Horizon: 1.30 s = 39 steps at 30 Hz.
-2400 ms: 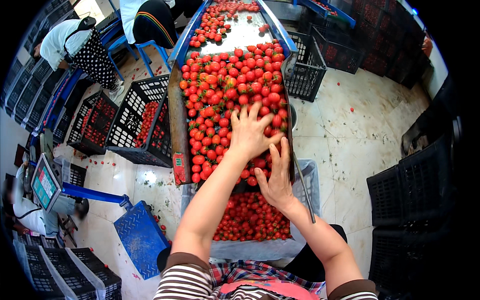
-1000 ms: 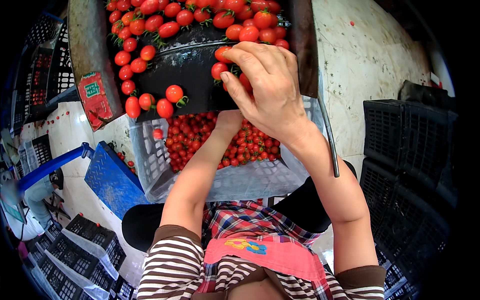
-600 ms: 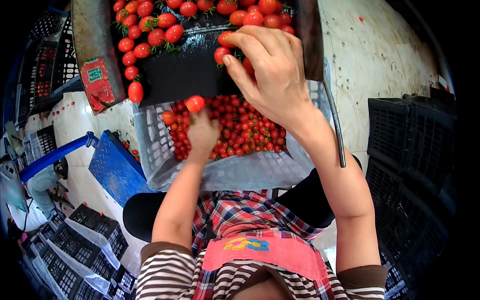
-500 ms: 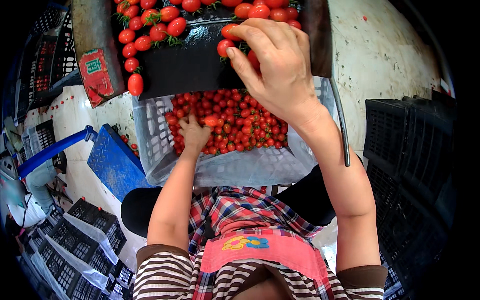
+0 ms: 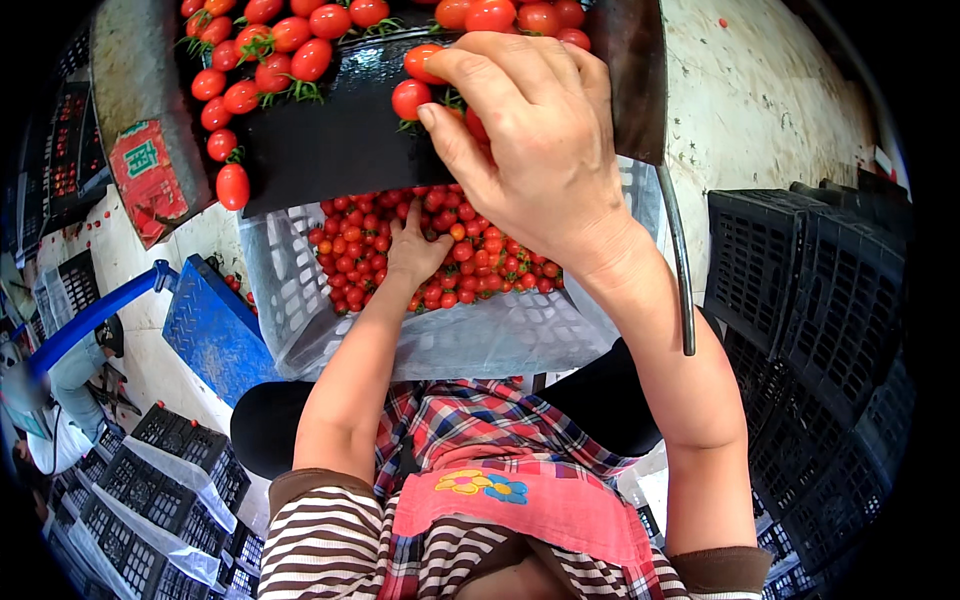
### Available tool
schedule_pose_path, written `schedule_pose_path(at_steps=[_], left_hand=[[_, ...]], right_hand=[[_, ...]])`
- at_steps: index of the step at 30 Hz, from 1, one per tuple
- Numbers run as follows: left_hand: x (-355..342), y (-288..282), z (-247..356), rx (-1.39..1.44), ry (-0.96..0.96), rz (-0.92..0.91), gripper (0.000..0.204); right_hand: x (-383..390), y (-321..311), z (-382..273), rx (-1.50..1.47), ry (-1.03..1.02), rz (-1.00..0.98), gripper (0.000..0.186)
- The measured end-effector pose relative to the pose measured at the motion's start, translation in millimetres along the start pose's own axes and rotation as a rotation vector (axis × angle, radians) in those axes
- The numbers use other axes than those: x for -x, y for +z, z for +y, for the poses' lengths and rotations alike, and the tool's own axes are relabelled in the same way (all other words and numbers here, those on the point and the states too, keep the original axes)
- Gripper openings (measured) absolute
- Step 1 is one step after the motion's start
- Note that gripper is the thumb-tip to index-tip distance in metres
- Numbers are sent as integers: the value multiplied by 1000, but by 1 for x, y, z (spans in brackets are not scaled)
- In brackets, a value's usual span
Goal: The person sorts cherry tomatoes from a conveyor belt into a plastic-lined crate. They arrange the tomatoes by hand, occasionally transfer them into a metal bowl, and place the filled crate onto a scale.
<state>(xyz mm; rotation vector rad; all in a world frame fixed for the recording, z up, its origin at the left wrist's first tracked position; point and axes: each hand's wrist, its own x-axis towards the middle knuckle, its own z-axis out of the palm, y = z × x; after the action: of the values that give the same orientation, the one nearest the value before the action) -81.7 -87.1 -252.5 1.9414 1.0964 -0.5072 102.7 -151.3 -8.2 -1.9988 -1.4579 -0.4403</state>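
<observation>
Cherry tomatoes (image 5: 311,60), some with green calyxes, lie on a black sloping chute (image 5: 340,150) at the top of the view. Over its right part, my right hand (image 5: 535,140) curls round a few tomatoes; two show by the thumb and index finger, others are partly covered by the palm. Below the chute's lip stands a crate with a translucent plastic liner (image 5: 460,345), holding a heap of small red tomatoes (image 5: 495,262). Deep in this crate, my left hand (image 5: 415,252) rests on the heap, fingers spread and stretched toward the chute, with nothing visibly held.
A dark bent rod (image 5: 680,260) hangs beside my right forearm. Stacked black crates (image 5: 765,260) stand on the right, and lined black crates (image 5: 170,450) at lower left. A blue platform (image 5: 215,320) with a blue handle (image 5: 100,310) is left of the lined crate. Another person's leg (image 5: 75,375) shows at far left.
The view has shifted slightly. My left hand has moved farther up the heap toward the chute and spread its fingers. My right hand stays curled round the tomatoes.
</observation>
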Motion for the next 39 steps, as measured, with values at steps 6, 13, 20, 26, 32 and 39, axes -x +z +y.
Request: schedule_pose_path(at_steps=[6,13,20,26,32,39], left_hand=[[-19,22,34,434,43,-38,74],[-19,94,81,77,303,-85,65],[15,109,32,-265,917,-142,57],[9,34,-2,-771,951,-340,43],[-63,-52,-37,-1209,607,128,43],[-18,-94,-1,-1336,134,-103,59]], right_hand=[[3,18,3,-54,21,150,20],[4,6,-4,-40,85,-16,31],[5,2,-3,-5,76,-32,32],[3,-1,0,36,16,-50,33],[2,-1,-3,38,10,-40,34],[2,-2,-3,52,6,-53,33]])
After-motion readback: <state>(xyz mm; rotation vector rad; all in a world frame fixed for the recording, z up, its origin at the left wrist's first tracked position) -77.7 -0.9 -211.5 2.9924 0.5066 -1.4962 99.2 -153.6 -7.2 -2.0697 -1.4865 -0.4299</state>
